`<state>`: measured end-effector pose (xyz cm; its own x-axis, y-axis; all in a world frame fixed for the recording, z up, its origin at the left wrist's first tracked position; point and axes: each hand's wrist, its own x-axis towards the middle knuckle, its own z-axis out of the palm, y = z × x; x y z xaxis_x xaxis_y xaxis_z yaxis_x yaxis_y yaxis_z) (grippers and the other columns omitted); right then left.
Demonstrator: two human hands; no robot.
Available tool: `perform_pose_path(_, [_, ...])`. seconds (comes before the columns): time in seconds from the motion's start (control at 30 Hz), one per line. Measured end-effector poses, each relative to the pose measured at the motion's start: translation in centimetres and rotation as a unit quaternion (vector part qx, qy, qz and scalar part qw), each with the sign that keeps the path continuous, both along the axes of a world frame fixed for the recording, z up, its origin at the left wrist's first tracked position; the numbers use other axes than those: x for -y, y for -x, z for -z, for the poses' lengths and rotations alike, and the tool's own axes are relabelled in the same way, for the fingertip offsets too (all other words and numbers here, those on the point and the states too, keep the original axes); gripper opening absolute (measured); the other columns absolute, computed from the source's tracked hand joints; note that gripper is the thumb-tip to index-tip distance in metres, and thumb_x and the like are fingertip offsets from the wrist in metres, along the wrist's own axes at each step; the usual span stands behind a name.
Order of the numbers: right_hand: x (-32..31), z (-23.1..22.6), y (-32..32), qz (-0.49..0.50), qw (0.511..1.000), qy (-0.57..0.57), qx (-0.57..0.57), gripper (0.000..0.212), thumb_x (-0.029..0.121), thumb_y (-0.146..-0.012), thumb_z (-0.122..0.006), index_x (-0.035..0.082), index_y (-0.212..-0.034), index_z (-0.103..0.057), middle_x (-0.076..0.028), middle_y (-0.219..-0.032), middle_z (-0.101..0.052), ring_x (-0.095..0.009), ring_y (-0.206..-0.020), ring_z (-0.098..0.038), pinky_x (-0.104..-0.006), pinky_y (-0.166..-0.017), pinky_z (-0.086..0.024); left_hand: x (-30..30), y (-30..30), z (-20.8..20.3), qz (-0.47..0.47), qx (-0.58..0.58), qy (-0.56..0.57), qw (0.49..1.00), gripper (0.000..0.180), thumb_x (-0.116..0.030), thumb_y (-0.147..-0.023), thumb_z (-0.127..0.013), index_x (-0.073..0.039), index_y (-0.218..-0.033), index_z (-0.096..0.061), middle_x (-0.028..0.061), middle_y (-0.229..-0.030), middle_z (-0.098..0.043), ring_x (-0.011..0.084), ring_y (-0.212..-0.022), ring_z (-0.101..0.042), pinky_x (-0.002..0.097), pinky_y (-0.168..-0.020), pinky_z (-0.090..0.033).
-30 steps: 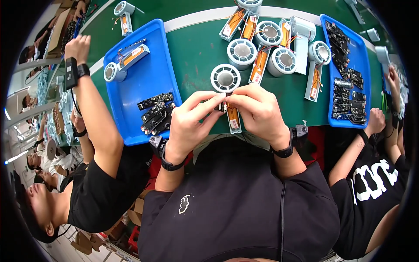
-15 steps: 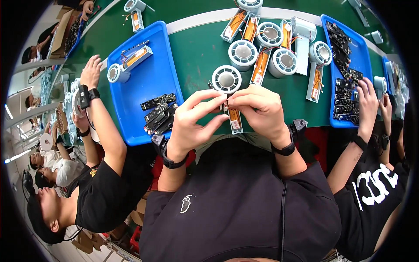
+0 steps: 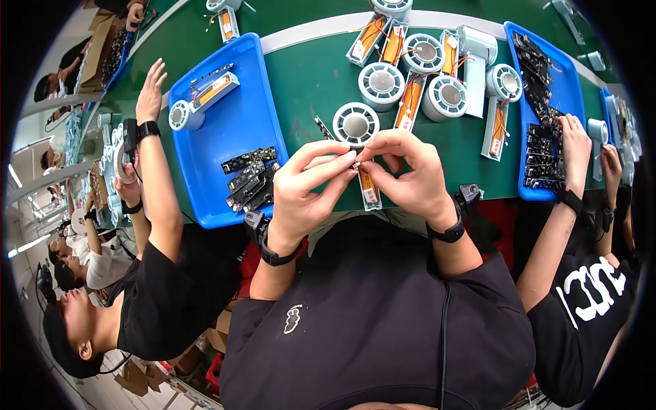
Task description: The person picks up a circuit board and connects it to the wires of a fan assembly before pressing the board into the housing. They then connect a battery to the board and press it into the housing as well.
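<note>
Straight ahead, a pale blue handheld fan [image 3: 355, 124] lies on the green table, its round grille away from me and its open handle with an orange battery [image 3: 370, 190] toward me. Over the handle my hands meet fingertip to fingertip. My left hand [image 3: 307, 183] is closed on a narrow dark circuit board [image 3: 322, 128], whose far end sticks out past the fingers beside the grille. Thumb and forefinger of my right hand [image 3: 413, 179] pinch at the same spot; a tiny pale and reddish bit shows there, too small to name.
To the left, a blue tray [image 3: 195, 154] holds circuit boards [image 3: 251, 179] and one fan [image 3: 186, 115]. Several open fans [image 3: 380, 85] stand beyond my hands. A second blue tray [image 3: 577, 89] with boards is at right, a co-worker's hand [image 3: 574, 140] in it. Another co-worker's hand [image 3: 149, 96] is left.
The circuit board's end now sticks out farther up and left from my left hand. My fingertips have closed together. The left co-worker's hand rose; the right co-worker's fingers moved onto the boards.
</note>
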<state>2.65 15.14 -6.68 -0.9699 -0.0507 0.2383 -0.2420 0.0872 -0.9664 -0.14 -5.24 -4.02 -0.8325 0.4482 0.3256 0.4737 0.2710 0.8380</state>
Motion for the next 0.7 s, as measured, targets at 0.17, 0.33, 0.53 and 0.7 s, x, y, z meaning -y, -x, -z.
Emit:
perform_pose_path(0.17, [0.0,-0.3,0.0,-0.006,1.0,0.001,0.015,0.032,-0.009,-0.083,-0.074,0.004,-0.11,-0.063,-0.004,-0.096,-0.079,0.0,-0.056,-0.041,-0.018,-0.051,-0.035,0.2,0.2,0.2,0.018,0.013,-0.006,1.0,0.033,0.01,-0.083,-0.079,-0.002,-0.113,-0.078,0.0153,-0.118,-0.07,0.0259,-0.098,-0.077,0.0322,-0.081,-0.064])
perform_pose_path(0.33, [0.4,-0.4,-0.3,0.0,1.0,0.0,0.018,0.032,-0.01,-0.085,-0.073,0.003,-0.113,-0.065,-0.005,-0.094,-0.08,0.001,-0.055,-0.045,-0.0181,-0.05,-0.036,0.4,0.3,0.6,0.03,0.016,-0.016,0.999,0.032,0.01,-0.084,-0.078,-0.003,-0.113,-0.078,0.0152,-0.118,-0.069,0.0259,-0.098,-0.077,0.0321,-0.082,-0.065])
perform_pose_path(0.53, [1.8,-0.9,-1.7,0.063,0.998,0.007,-0.003,0.052,-0.011,-0.088,-0.068,0.0,-0.138,-0.063,-0.009,-0.097,-0.081,0.002,-0.059,-0.052,-0.0181,-0.051,-0.041,0.0,-0.4,0.8,-0.011,0.004,-0.023,1.0,0.031,0.009,-0.084,-0.078,-0.003,-0.113,-0.078,0.0152,-0.117,-0.069,0.0269,-0.099,-0.077,0.0324,-0.083,-0.065])
perform_pose_path(0.7, [2.0,-1.4,-2.6,0.042,0.999,-0.014,0.031,0.061,-0.012,-0.089,-0.066,-0.001,-0.148,-0.055,-0.012,-0.1,-0.081,0.002,-0.061,-0.055,-0.0181,-0.054,-0.045,0.2,-0.3,0.9,-0.023,-0.009,-0.014,1.0,0.03,0.008,-0.085,-0.078,-0.003,-0.113,-0.078,0.0148,-0.117,-0.069,0.0278,-0.1,-0.077,0.0329,-0.083,-0.065])
